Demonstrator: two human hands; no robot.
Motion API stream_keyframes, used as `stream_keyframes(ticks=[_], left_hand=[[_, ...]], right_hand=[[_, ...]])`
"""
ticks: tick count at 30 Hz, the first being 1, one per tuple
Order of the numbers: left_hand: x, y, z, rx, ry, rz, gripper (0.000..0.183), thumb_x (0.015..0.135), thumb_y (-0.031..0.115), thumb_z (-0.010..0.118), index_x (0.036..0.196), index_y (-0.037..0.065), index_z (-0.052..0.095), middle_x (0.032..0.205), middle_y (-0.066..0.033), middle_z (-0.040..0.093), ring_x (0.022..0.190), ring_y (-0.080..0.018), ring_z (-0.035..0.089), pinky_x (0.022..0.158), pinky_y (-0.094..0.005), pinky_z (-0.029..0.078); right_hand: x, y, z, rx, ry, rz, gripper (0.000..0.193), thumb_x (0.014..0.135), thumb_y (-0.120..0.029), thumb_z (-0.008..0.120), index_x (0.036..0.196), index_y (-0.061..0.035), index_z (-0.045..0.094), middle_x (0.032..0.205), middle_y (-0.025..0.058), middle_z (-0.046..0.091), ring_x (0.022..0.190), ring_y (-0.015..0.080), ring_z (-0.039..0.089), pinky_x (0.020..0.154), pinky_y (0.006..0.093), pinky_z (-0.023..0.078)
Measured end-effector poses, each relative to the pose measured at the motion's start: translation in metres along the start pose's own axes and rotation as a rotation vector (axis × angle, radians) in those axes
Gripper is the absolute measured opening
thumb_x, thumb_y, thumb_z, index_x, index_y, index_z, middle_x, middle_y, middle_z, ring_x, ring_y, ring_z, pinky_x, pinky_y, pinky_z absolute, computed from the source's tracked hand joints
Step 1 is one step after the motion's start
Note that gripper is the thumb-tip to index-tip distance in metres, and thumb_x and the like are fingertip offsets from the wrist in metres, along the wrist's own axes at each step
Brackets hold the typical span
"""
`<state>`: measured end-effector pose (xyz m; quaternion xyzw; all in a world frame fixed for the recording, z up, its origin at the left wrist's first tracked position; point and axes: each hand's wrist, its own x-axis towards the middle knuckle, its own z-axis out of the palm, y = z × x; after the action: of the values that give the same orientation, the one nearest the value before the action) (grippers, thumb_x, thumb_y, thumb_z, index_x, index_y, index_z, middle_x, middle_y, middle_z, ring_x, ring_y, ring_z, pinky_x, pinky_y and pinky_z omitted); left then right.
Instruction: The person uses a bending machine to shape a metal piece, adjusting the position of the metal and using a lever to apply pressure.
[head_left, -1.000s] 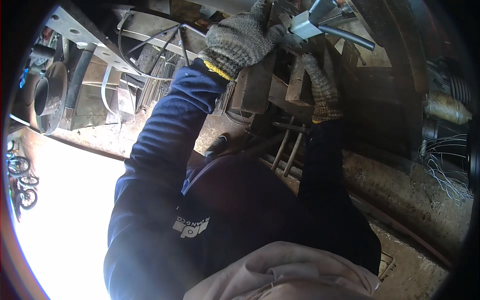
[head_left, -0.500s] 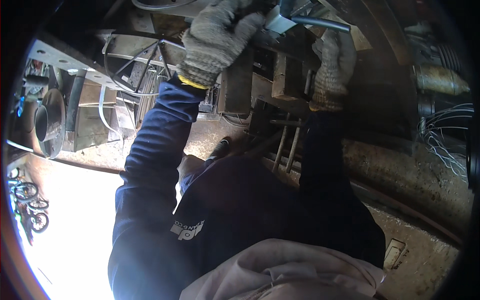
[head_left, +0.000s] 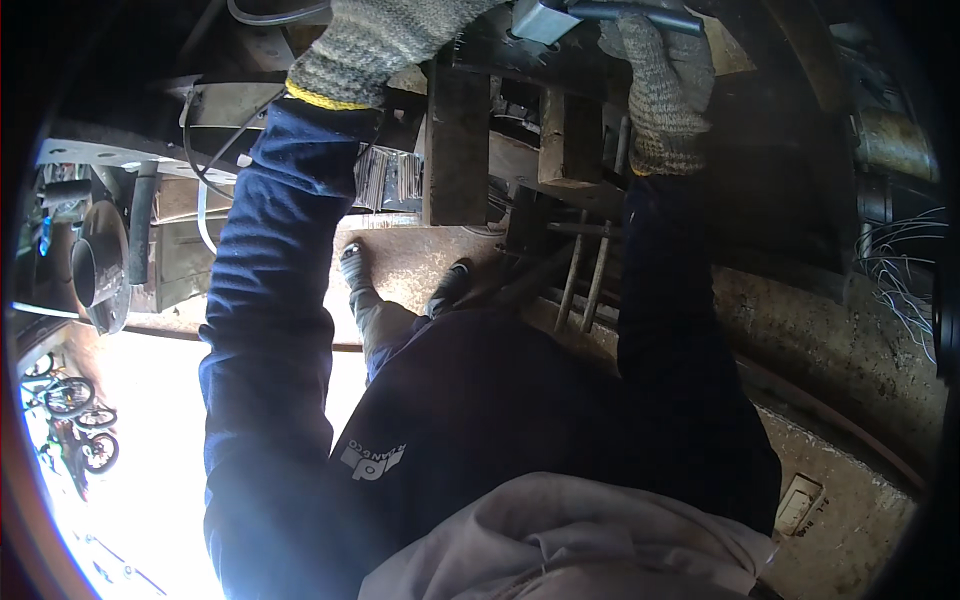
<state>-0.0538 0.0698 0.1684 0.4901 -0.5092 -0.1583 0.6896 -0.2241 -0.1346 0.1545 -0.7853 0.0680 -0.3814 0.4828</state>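
Observation:
Both my hands wear grey knitted work gloves with yellow cuffs. My left hand (head_left: 385,45) reaches over the dark steel work at the upper edge. Its fingers run out of the picture, so what they touch is hidden. My right hand (head_left: 665,105) is up at a dark round metal bar (head_left: 660,16), with the fingers curled round it near its end. That bar sticks out sideways from a bright square metal block (head_left: 543,20), which sits on a dark steel plate (head_left: 535,62). The block's upper part is cut off by the frame.
Below the plate hang a flat steel upright (head_left: 457,150) and a shorter block (head_left: 570,140). Thin rods (head_left: 585,270) lean beneath. At left are a perforated rail (head_left: 85,152) and a flanged pipe (head_left: 98,265); at right, tangled wire (head_left: 900,290). Bicycles (head_left: 75,400) stand outside.
My left hand has moved left and up, partly out of view. My right hand has closed in on the bar. The block and bar appear higher in the picture, and my feet show more.

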Motion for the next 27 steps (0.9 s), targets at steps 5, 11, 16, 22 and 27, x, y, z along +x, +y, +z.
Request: stream_keyframes(ticks=[5, 11, 16, 22, 27], left_hand=[[0.003, 0.005, 0.002, 0.159, -0.008, 0.054, 0.022, 0.095, 0.010, 0.074, 0.113, 0.000, 0.069, 0.091, -0.0050, 0.071, 0.083, -0.0134, 0.068, 0.074, -0.0295, 0.056], [0.007, 0.008, 0.000, 0.315, -0.015, 0.117, 0.020, 0.094, 0.009, 0.074, 0.112, 0.000, 0.071, 0.089, -0.0054, 0.072, 0.083, -0.0132, 0.068, 0.074, -0.0299, 0.055], [0.013, 0.024, 0.006, 0.163, -0.093, -0.003, 0.023, 0.095, 0.008, 0.072, 0.116, -0.001, 0.071, 0.092, -0.0057, 0.072, 0.084, -0.0131, 0.068, 0.074, -0.0290, 0.055], [0.007, 0.002, -0.009, 0.158, -0.106, 0.064, 0.025, 0.096, 0.003, 0.066, 0.121, 0.000, 0.070, 0.099, -0.0083, 0.074, 0.087, -0.0145, 0.069, 0.078, -0.0287, 0.056], [-0.002, 0.023, -0.014, 0.302, -0.053, 0.101, 0.029, 0.091, -0.001, 0.067, 0.119, 0.001, 0.071, 0.104, -0.0090, 0.076, 0.092, -0.0172, 0.071, 0.082, -0.0289, 0.056]], right_hand=[[0.004, -0.020, 0.006, 0.009, 0.005, 0.031, 0.021, 0.098, -0.020, 0.073, 0.109, -0.0033, 0.068, 0.092, 0.0027, 0.072, 0.079, 0.0122, 0.065, 0.071, 0.0305, 0.053], [0.002, -0.016, 0.006, -0.038, 0.065, 0.044, 0.019, 0.098, -0.019, 0.073, 0.108, -0.0037, 0.068, 0.090, 0.0030, 0.071, 0.078, 0.0120, 0.065, 0.070, 0.0308, 0.053], [0.002, -0.014, 0.003, -0.075, 0.082, 0.039, 0.017, 0.098, -0.018, 0.073, 0.107, -0.0042, 0.069, 0.088, 0.0026, 0.070, 0.077, 0.0116, 0.064, 0.069, 0.0306, 0.053], [0.006, -0.010, 0.006, -0.075, 0.011, -0.041, 0.019, 0.098, -0.018, 0.073, 0.110, -0.0038, 0.068, 0.094, 0.0031, 0.069, 0.081, 0.0121, 0.064, 0.070, 0.0297, 0.052], [-0.005, -0.006, 0.000, 0.015, -0.030, 0.016, 0.038, 0.095, -0.023, 0.077, 0.125, -0.0034, 0.066, 0.109, 0.0045, 0.070, 0.094, 0.0114, 0.066, 0.085, 0.0279, 0.056]])
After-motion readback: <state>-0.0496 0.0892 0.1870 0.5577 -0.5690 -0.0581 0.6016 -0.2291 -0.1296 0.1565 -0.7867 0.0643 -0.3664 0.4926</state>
